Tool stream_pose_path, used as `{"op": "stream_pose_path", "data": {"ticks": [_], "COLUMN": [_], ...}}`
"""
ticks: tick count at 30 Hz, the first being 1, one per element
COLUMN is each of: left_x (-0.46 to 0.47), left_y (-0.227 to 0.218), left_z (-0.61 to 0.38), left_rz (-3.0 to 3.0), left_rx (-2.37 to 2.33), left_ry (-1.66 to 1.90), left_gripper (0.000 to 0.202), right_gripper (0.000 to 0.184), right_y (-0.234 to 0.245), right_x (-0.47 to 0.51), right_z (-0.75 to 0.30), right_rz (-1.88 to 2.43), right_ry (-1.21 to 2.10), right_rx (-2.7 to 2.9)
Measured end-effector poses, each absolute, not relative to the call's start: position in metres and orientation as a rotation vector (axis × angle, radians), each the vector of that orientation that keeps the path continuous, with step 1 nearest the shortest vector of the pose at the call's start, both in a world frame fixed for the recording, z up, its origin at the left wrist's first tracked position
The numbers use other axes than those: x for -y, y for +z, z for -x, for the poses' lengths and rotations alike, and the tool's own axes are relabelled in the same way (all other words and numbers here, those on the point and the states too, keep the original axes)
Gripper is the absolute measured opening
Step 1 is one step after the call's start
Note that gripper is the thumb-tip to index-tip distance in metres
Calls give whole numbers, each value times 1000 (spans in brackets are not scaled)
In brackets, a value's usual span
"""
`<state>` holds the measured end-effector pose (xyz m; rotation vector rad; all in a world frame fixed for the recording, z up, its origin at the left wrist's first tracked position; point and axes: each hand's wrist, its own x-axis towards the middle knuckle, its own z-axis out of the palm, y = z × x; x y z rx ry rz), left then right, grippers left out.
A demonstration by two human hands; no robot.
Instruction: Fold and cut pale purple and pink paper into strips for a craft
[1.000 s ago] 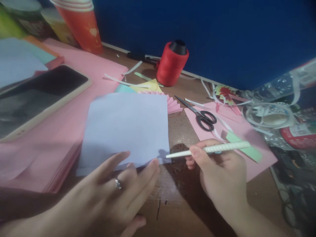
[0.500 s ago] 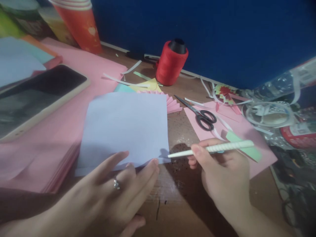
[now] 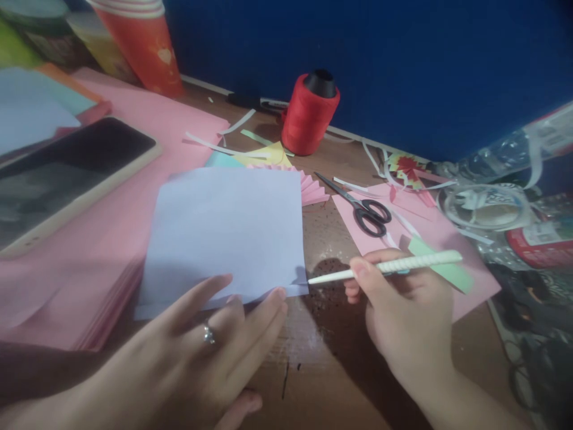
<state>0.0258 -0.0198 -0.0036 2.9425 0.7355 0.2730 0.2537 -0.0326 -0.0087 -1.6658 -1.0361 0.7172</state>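
Observation:
A sheet of pale blue paper point(image 3: 228, 233) lies on the wooden table, with a narrow fold or crease line along its near edge. My left hand point(image 3: 197, 352), wearing a ring, rests flat on that near edge with its fingers stretched out. My right hand point(image 3: 403, 322) is closed around a slim white tapered stick point(image 3: 416, 261) with a ribbed grip. The stick's point is at the paper's right edge, near the lower right corner. Whether the tip touches the paper, I cannot tell.
Black-handled scissors point(image 3: 369, 215) lie partly on pink paper point(image 3: 478, 286). Behind the blue sheet are a pleated pink paper fan point(image 3: 313, 188) and a red thread spool point(image 3: 311, 113). A phone point(image 3: 80, 173) rests on pink sheets point(image 3: 102, 251); red cups point(image 3: 143, 48) stand behind. Tape point(image 3: 487, 206) is at right.
The stick's point has shifted slightly to the right, from on the paper's corner to its right edge. My left hand has stayed in place on the sheet.

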Motion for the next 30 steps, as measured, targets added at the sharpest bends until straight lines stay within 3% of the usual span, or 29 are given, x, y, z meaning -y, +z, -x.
{"op": "stream_pose_path", "data": {"ticks": [25, 30], "left_x": [23, 11], "left_y": [-5, -4], "left_z": [-26, -22], "left_rz": [-2930, -2891], "left_rx": [-755, -703], "left_ry": [272, 404], "left_gripper": [54, 38], "right_gripper": [19, 15], "right_y": [-15, -10], "right_x": [29, 25], "right_z": [-261, -263], "right_rz": [1651, 1371], "right_ry": [626, 537], "right_rx": [900, 908]}}
